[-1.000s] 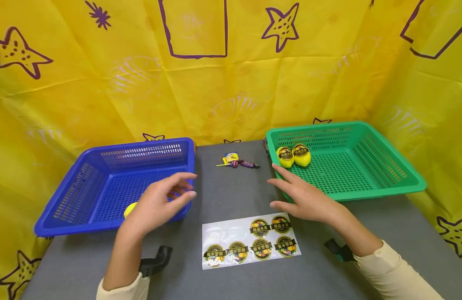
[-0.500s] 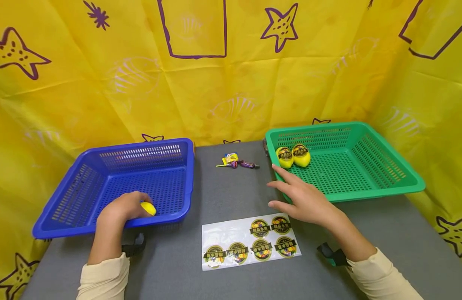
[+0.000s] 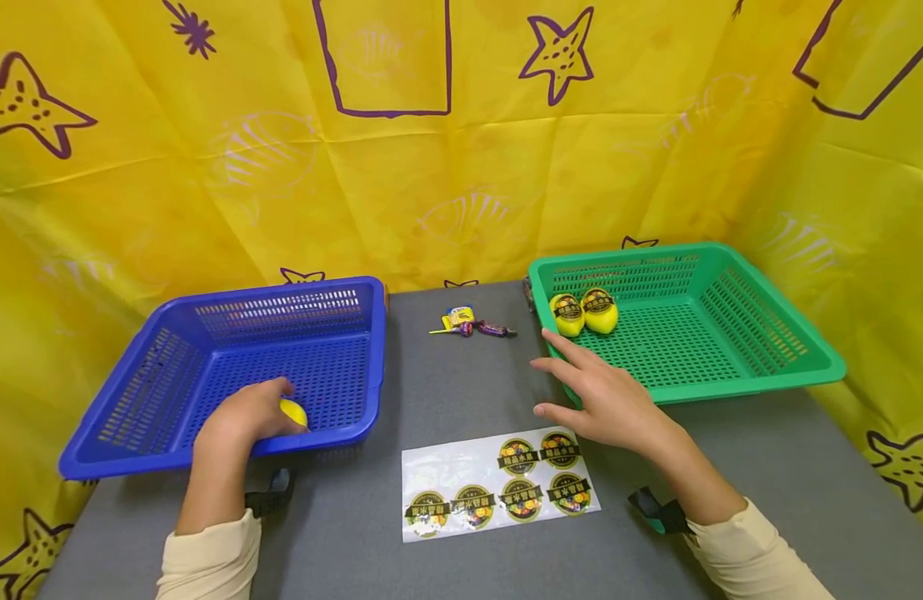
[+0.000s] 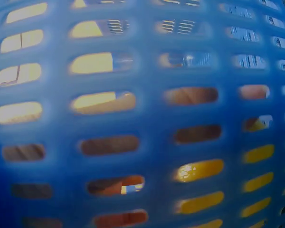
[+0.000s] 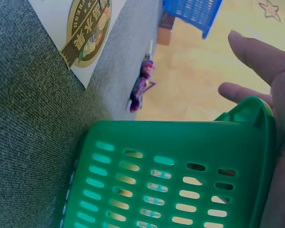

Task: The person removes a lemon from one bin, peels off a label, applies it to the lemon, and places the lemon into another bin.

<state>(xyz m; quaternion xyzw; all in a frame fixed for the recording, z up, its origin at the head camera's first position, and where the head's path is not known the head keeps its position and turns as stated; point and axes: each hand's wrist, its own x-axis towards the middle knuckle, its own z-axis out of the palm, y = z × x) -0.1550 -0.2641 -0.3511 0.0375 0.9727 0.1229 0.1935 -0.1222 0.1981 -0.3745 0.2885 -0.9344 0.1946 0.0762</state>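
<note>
Inside the blue basket point(image 3: 334, 362), at its near side, my left hand point(image 3: 240, 417) grips a yellow lemon point(image 3: 293, 412). The left wrist camera sees the lemon point(image 4: 203, 170) and parts of the hand only through the basket's slots; most of the grasp is hidden. My right hand point(image 3: 611, 396), fingers spread and holding nothing, hovers over the near left corner of the green basket point(image 3: 701, 342). In the right wrist view its fingers reach past the basket's green rim point(image 5: 270, 128). Two lemons with round black-and-gold stickers point(image 3: 600, 310) lie in that basket's left end.
A white sheet of round fruit stickers point(image 3: 439, 467) lies on the grey tabletop point(image 3: 476, 392) between the baskets. Farther back are a lollipop point(image 3: 465, 330), a purple-wrapped candy point(image 3: 495, 330) and a small yellow packet point(image 3: 458, 315). Behind hangs a yellow printed cloth point(image 3: 401, 192).
My left hand has gone left and down into the blue basket and taken hold of the lemon there. The right hand stays nearly still.
</note>
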